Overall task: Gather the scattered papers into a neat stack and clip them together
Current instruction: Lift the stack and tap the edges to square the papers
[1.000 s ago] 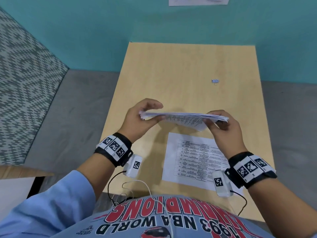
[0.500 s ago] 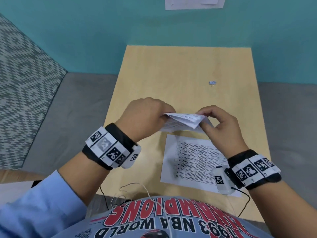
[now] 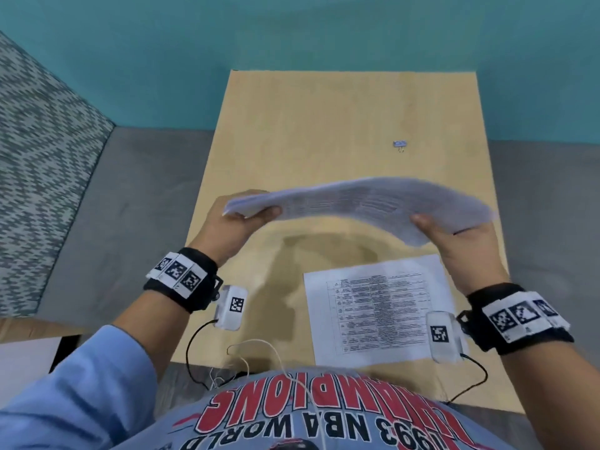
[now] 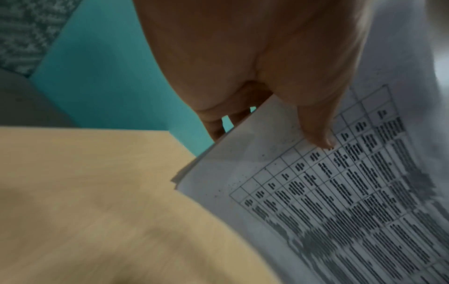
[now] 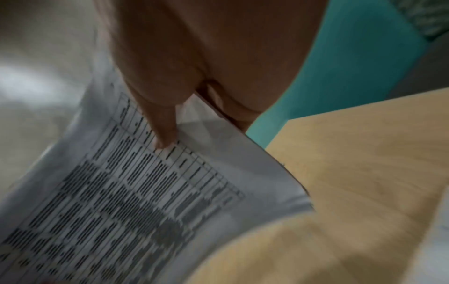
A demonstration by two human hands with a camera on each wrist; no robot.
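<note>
Both hands, left hand [image 3: 227, 222] and right hand [image 3: 461, 245], pinch opposite ends of a sagging white printed paper stack [image 3: 367, 203] above the light wooden table [image 3: 324, 125]

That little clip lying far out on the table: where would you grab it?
Probably by the blue body of the binder clip, pinched from above across its sides. It lies flat and alone on the table, its small wire handles pointing toward the person. It looks too small and blurred here to judge more.
</note>
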